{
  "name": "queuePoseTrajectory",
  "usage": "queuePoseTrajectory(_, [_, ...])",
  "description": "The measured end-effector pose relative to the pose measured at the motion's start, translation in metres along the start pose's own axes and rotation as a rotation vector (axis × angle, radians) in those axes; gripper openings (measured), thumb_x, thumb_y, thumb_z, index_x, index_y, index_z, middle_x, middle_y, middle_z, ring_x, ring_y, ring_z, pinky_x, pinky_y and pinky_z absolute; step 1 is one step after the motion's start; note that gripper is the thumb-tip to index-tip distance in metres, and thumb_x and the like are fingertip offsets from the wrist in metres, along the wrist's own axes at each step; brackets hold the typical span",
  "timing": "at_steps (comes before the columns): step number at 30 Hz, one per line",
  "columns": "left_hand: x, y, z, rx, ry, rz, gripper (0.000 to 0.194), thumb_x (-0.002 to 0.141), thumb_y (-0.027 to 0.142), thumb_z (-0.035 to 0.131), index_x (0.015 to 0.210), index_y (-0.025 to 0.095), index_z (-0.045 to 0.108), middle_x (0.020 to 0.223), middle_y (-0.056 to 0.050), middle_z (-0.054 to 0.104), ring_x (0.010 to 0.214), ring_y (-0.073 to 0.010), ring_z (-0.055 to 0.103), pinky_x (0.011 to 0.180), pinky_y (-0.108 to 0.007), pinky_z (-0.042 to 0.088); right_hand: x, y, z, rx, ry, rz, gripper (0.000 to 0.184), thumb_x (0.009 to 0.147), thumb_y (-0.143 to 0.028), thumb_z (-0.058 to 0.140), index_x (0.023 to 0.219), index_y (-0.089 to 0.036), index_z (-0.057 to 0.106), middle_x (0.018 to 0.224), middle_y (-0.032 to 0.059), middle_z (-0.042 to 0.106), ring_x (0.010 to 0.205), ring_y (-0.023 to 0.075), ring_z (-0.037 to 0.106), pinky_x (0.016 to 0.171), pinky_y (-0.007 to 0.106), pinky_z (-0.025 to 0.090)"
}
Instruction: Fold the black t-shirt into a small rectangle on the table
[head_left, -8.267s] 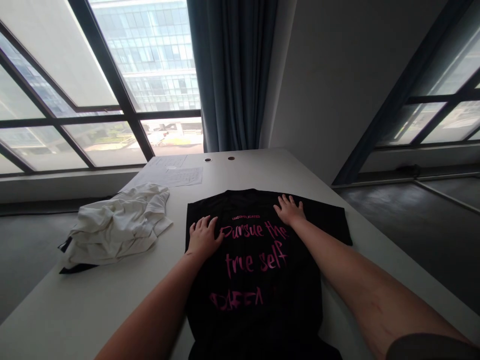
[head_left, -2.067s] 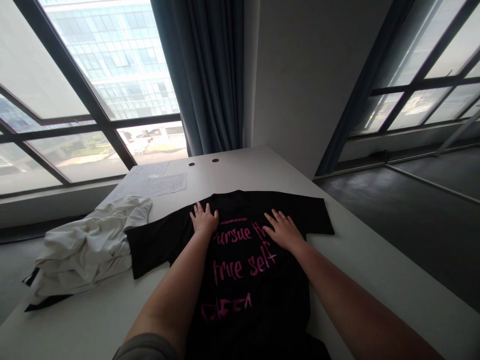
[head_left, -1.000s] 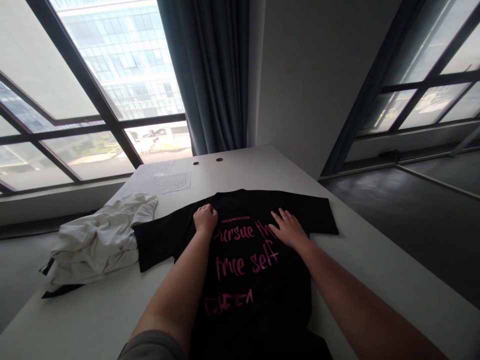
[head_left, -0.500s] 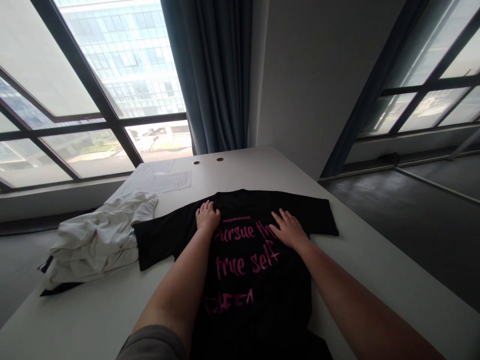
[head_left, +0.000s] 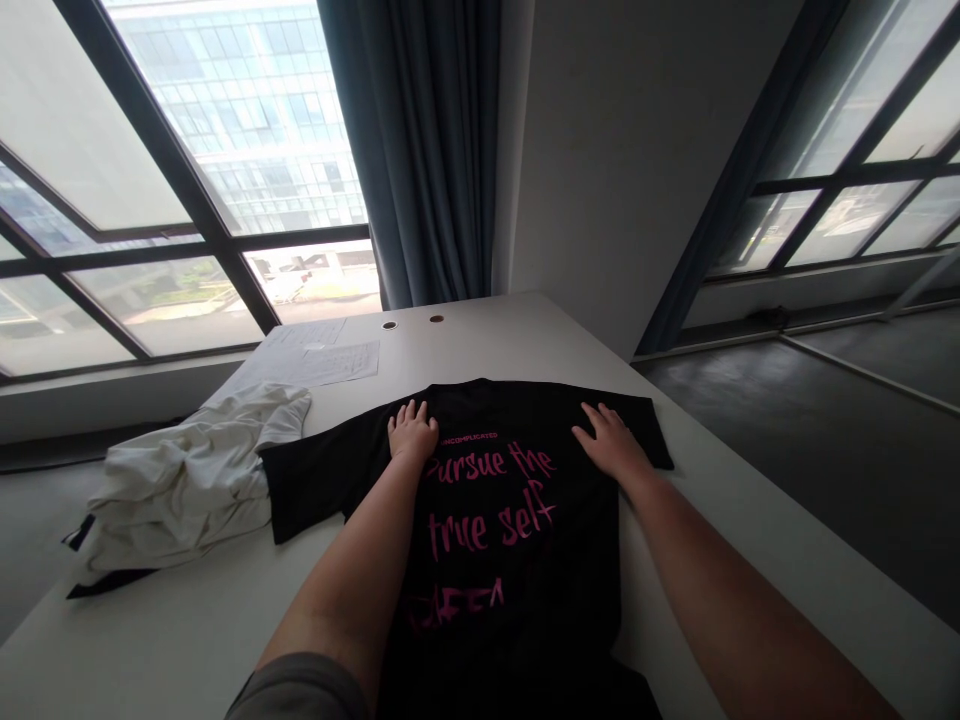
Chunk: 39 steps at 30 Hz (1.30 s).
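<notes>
We have the black shirt [head_left: 487, 505] spread over the table [head_left: 487, 340], pink letters [head_left: 491, 530] up. Our left hand [head_left: 412, 435] rests on its left shoulder and our right hand [head_left: 615, 445] at its right sleeve [head_left: 651, 430], the grip of each loose, fingers apart and palm down. A crumpled white cloth [head_left: 195, 480] meets the left sleeve [head_left: 315, 470]; papers [head_left: 341, 362] lie beyond.

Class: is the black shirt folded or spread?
Spread: the black shirt lies with both sleeves out to the sides; its lower end runs out of frame.
</notes>
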<state>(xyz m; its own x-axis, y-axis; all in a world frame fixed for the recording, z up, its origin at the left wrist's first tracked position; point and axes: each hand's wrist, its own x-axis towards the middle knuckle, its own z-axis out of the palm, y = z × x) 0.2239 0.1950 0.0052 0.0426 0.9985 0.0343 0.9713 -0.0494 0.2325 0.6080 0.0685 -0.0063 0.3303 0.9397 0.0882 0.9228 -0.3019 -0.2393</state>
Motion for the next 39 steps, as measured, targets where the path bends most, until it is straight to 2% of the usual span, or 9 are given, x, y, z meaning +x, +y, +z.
queuePoseTrajectory(3, [0.0,0.001,-0.001,-0.001,-0.001,-0.001,0.062,0.102,0.047,0.033,0.161,0.029,0.042,0.172,-0.003,0.028,0.16,-0.0253,0.021,0.13,-0.051,0.016,0.013,0.031,0.001,-0.011,-0.141,0.099,0.063,0.107,-0.051,0.028,0.161,-0.023,0.042,0.171,0.0129,0.03,0.157,0.0336,0.028,0.125,0.054,0.025])
queuePoseTrajectory(6, [-0.001,0.001,-0.002,0.001,0.005,0.001,0.062,0.102,0.047,0.033,0.16,0.029,0.043,0.172,-0.003,0.029,0.16,-0.0257,0.022,0.13,-0.051,0.017,0.02,0.049,0.005,-0.065,-0.112,0.178,0.065,0.106,-0.055,0.028,0.164,-0.028,0.037,0.173,0.0098,0.024,0.159,0.0339,0.023,0.127,0.055,0.02])
queuePoseTrajectory(13, [-0.004,0.002,-0.004,0.004,0.002,0.002,0.063,0.101,0.047,0.033,0.161,0.028,0.042,0.172,-0.004,0.03,0.16,-0.0258,0.022,0.13,-0.05,0.017,0.031,0.051,0.001,-0.082,-0.054,0.239,0.072,0.102,-0.064,0.03,0.164,-0.028,0.035,0.173,0.0126,0.023,0.158,0.0372,0.022,0.126,0.058,0.018])
queuePoseTrajectory(18, [-0.005,0.002,-0.005,-0.006,0.001,0.002,0.063,0.101,0.047,0.033,0.16,0.028,0.043,0.172,-0.004,0.029,0.16,-0.0263,0.022,0.13,-0.05,0.017,0.029,0.062,-0.007,-0.042,0.103,0.233,0.057,0.1,-0.038,0.042,0.151,-0.015,0.056,0.158,0.018,0.048,0.145,0.0335,0.045,0.12,0.048,0.034])
queuePoseTrajectory(22, [-0.004,0.001,-0.004,-0.012,0.014,0.003,0.062,0.101,0.047,0.035,0.159,0.029,0.045,0.171,-0.004,0.031,0.159,-0.0271,0.024,0.129,-0.051,0.019,0.022,0.076,-0.019,-0.018,0.209,0.353,0.045,0.09,-0.026,0.051,0.129,-0.02,0.074,0.137,0.0162,0.064,0.127,0.036,0.056,0.105,0.05,0.048])
queuePoseTrajectory(25, [-0.003,0.001,-0.004,-0.006,0.027,-0.001,0.061,0.101,0.047,0.036,0.158,0.029,0.046,0.171,-0.004,0.033,0.158,-0.0262,0.025,0.129,-0.051,0.019,0.018,0.081,-0.026,-0.035,0.228,0.503,0.049,0.089,-0.037,0.055,0.133,-0.022,0.071,0.139,0.0206,0.06,0.129,0.0433,0.051,0.098,0.06,0.049])
queuePoseTrajectory(28, [-0.004,0.002,-0.004,-0.01,0.034,0.0,0.061,0.1,0.047,0.036,0.157,0.029,0.047,0.17,-0.005,0.034,0.158,-0.0262,0.027,0.129,-0.05,0.02,0.017,0.081,-0.03,-0.018,0.22,0.557,0.055,0.089,-0.043,0.054,0.135,-0.016,0.068,0.137,0.0252,0.06,0.127,0.0449,0.052,0.095,0.061,0.05])
queuePoseTrajectory(34, [-0.004,0.002,-0.004,-0.013,0.06,0.007,0.059,0.1,0.046,0.039,0.155,0.029,0.051,0.168,-0.005,0.038,0.156,-0.027,0.031,0.128,-0.049,0.022,0.018,0.072,-0.034,0.032,0.259,0.496,0.037,0.088,-0.031,0.053,0.115,-0.017,0.075,0.122,0.0231,0.068,0.12,0.0428,0.057,0.092,0.055,0.052])
queuePoseTrajectory(39, [-0.004,0.002,-0.004,-0.006,0.069,0.005,0.058,0.099,0.047,0.041,0.153,0.03,0.052,0.167,-0.004,0.039,0.156,-0.0265,0.031,0.128,-0.048,0.022,0.017,0.06,-0.048,0.155,0.258,0.465,0.051,0.093,-0.031,0.046,0.141,-0.015,0.056,0.101,0.0172,0.073,0.095,0.0338,0.068,0.085,0.045,0.052])
